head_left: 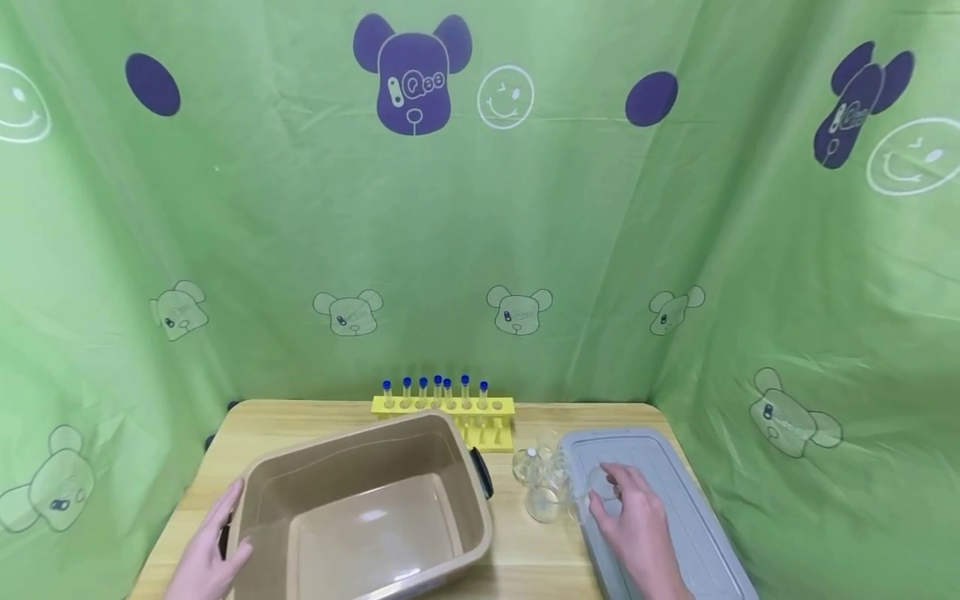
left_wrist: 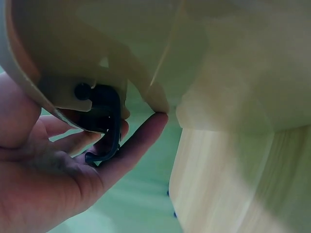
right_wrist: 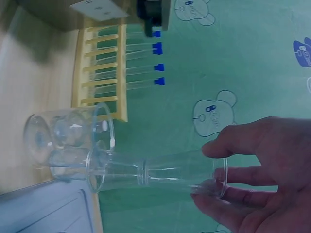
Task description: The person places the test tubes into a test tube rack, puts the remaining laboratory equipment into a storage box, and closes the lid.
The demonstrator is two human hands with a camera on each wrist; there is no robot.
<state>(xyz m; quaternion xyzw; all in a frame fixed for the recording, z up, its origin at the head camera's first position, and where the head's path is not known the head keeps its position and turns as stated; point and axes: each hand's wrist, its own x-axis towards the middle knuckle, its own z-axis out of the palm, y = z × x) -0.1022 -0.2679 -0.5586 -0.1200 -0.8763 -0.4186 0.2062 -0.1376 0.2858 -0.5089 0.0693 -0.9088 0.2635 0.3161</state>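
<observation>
Left hand (head_left: 206, 557) grips the open brown tub (head_left: 360, 468) at left; right hand (head_left: 637, 518) pinches a clear, round-rimmed glass (right_wrist: 177, 170).

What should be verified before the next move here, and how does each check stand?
1. Right hand holding clear vessel: ok, thumb and fingers at its rim.
2. Vessel free of the other glassware: cannot tell, they overlap in the right wrist view.
3. Left hand on tan bin: ok, thumb inside the rim, fingers outside.
4. Bin uncovered: ok, open at the top.
5. Other glassware well spaced: not ok, pieces crowd together.
6. Tubes in yellow rack: ok, standing, blue-capped.
</observation>
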